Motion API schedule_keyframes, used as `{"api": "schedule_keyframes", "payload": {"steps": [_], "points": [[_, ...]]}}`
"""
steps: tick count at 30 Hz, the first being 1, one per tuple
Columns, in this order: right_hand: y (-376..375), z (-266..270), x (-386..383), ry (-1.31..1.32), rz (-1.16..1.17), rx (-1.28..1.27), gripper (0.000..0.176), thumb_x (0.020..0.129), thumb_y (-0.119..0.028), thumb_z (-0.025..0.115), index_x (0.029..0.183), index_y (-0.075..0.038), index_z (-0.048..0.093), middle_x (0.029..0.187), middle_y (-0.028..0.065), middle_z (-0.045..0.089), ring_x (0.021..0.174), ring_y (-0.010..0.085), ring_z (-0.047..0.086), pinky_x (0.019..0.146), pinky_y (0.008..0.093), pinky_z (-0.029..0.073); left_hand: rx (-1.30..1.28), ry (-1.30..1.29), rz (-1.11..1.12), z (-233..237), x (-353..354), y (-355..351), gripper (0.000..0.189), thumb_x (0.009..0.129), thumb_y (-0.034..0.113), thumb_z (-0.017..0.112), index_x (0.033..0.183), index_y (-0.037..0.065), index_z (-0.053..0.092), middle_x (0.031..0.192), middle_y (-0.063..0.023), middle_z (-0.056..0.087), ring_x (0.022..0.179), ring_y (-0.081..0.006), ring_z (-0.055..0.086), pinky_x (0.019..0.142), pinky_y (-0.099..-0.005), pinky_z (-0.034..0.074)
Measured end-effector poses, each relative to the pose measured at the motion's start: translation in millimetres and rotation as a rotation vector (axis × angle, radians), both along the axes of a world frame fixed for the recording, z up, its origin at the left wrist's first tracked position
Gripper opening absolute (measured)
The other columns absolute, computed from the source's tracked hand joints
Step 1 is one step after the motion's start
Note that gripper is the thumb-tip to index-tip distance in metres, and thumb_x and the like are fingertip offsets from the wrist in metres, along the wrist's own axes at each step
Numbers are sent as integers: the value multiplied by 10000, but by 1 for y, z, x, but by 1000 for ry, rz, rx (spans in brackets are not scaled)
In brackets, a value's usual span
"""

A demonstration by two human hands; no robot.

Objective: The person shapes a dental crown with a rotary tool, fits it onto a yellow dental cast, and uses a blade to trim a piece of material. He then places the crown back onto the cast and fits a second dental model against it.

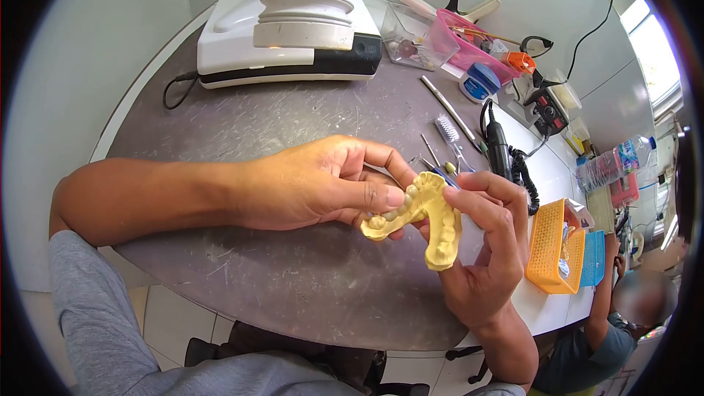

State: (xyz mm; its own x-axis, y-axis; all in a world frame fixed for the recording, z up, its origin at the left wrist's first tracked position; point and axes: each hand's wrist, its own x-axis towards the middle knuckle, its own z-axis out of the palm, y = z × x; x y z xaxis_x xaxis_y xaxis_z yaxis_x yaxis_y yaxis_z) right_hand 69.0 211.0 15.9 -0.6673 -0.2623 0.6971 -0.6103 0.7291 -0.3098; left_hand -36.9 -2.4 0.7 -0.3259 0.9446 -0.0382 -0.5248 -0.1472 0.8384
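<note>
- Centrally, yellow dental cast (pixel 433 214) held just above the grey table (pixel 293 293), between both hands; moulded teeth facing upward
- Left hand (pixel 323 183): thumb and curled fingers pinching one end of the arch
- Right hand (pixel 488 249): thumb and forefinger pinching the other side; remaining fingers curled behind
- Beyond: brush (pixel 447 130); black handpiece (pixel 499 150); orange basket (pixel 550 246) to the right
</note>
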Motion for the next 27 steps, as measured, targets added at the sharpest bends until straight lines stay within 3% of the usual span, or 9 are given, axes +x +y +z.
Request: {"api": "schedule_keyframes", "payload": {"steps": [9,12,20,27], "points": [[-7,1,5,54,28,-40,456,639,-7,837,1046,-47,635,991,147,650,830,225,642,678,293,529,-34,-74,-26,4,1,1,378,1026,239,555,1281,-40,551,1206,-113,636,1131,-154,610,1023,-299,482],[-8,2,9,47,6,3,459,635,-51,874,1028,-54,636,987,141,649,832,219,633,681,294,525,-91,38,-43,4,0,0,412,1034,268,537,1301,-45,559,1225,-105,632,1146,-148,601,1028,-299,477],[-8,4,8,84,19,75,468,635,-89,894,1026,-60,638,975,126,647,827,207,626,646,277,516,-49,128,-41,1,1,0,354,1016,205,577,1256,-54,592,1126,-94,669,1003,-133,632,914,-280,512],[-8,5,9,78,19,82,464,641,-102,896,1024,-58,637,972,134,645,818,209,627,646,279,516,-40,113,-37,3,2,0,337,1014,185,575,1248,-57,592,1112,-97,669,987,-127,629,894,-279,511]]}}
